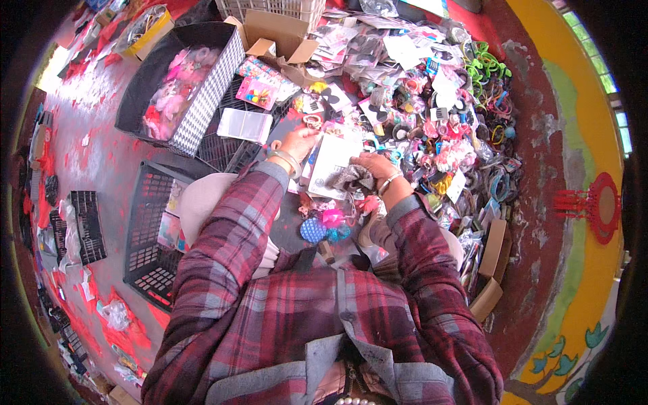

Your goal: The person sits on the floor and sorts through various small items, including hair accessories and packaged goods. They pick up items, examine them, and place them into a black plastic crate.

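Note:
My left hand (pixel 298 144) reaches over the edge of the pile, its fingers closed. Just beyond their tips lies a small pale ring-shaped item (pixel 312 121); what the fingers hold, if anything, I cannot make out. My right hand (pixel 379 166) is wrapped round a crumpled grey-brown cloth (pixel 351 179), which covers the lower part of a white sheet (pixel 331 159). Nearer my lap are a round blue dimpled item (pixel 313 230), a bright pink one (pixel 331 217) and translucent teal pieces (pixel 341 232).
Hair accessories and small trinkets (pixel 445 128) heap up ahead and rightward, below flat packets (pixel 351 47). At left stand a black bin (pixel 209 86) with pink fluffy items and a dark plastic crate (pixel 145 229). Cardboard boxes lie far ahead (pixel 277 30) and at right (pixel 496 253).

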Tool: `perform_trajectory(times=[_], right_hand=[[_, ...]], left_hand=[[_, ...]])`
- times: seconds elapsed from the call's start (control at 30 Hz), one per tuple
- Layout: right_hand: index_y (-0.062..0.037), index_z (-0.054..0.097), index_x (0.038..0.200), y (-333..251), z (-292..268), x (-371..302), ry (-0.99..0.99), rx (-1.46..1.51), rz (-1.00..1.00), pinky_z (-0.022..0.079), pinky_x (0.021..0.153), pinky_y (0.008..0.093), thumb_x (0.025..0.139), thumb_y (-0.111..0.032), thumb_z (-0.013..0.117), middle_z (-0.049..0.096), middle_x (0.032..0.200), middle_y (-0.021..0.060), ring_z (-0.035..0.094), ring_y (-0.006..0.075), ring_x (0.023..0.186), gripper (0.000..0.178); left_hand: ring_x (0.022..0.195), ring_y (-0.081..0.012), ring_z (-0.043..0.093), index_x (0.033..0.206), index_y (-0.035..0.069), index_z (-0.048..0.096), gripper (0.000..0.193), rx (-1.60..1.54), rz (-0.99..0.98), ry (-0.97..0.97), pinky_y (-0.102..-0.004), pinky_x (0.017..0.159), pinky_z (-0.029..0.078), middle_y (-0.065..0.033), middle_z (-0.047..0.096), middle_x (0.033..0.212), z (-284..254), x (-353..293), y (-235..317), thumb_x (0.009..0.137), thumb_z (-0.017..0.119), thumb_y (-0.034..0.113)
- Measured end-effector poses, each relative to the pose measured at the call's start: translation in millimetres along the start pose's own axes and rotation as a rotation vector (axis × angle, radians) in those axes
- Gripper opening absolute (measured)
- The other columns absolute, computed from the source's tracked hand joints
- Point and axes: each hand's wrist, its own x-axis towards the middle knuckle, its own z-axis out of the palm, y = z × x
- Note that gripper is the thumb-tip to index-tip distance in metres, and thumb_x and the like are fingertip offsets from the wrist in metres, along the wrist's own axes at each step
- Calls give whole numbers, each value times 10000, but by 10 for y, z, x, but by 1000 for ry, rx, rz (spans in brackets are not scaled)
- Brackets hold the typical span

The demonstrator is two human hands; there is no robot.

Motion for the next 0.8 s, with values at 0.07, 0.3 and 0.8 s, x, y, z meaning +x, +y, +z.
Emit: perform_trajectory(times=[0.07, 0.3, 0.8], right_hand=[[-13, 617, 879, 232, -165, 151, 31, -62, -2, 456, 640, 279, 805, -151, 603, 617, 826, 39, 560, 142, 695, 157], [-62, 626, 894, 679, -575, 589, 39, -297, -58, 433, 697, 268, 821, -198, 527, 583, 754, 43, 552, 136, 730, 183], [-55, 624, 972, 1154, -1182, 841, 532, -1274, 191, 436, 825, 380, 830, -349, 449, 615, 991, 147, 572, 325, 934, 370]], left_hand=[[761, -91, 568, 993, -17, 612, 248, 90, -12, 16, -218, 670, 451, -35, 628, 867, 66, 37, -185, 812, 609, 152], [779, -98, 567, 1007, -34, 609, 251, 97, -18, 120, -216, 722, 431, -35, 629, 867, 131, 266, -553, 811, 593, 123], [833, -160, 574, 956, 25, 648, 219, 75, 138, 593, -272, 762, 439, -93, 613, 885, -415, 815, -1333, 780, 576, 133]])
